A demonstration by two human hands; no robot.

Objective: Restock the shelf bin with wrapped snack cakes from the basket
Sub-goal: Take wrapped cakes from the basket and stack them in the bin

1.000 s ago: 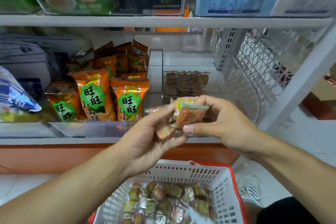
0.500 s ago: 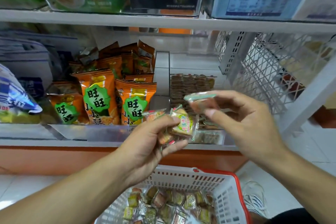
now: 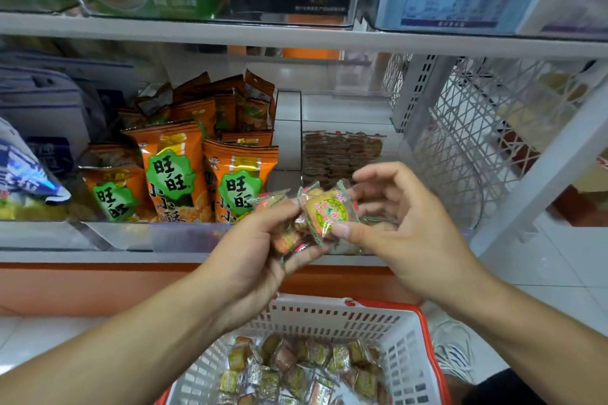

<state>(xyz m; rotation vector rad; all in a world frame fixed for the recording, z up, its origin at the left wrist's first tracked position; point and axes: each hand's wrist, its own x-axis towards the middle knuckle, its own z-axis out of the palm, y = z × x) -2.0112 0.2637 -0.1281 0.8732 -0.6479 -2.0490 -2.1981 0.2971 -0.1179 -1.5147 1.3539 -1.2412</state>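
Above the white basket [image 3: 332, 316] of wrapped snack cakes [image 3: 296, 368], the left hand [image 3: 263, 250] clutches a bunch of cakes while the right hand [image 3: 398, 223] pinches one yellow-labelled cake [image 3: 327, 212] off it, before the clear shelf bin [image 3: 342, 148].

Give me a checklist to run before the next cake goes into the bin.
1. Left hand holds a bunch of wrapped cakes: ok.
2. Right hand has a grip on the top cake, thumb on its lower edge: ok.
3. Top cake free of the bunch: cannot tell, the wrappers overlap.
4. Clear shelf bin has room behind the hands: ok.
5. Basket below holds more cakes: ok.
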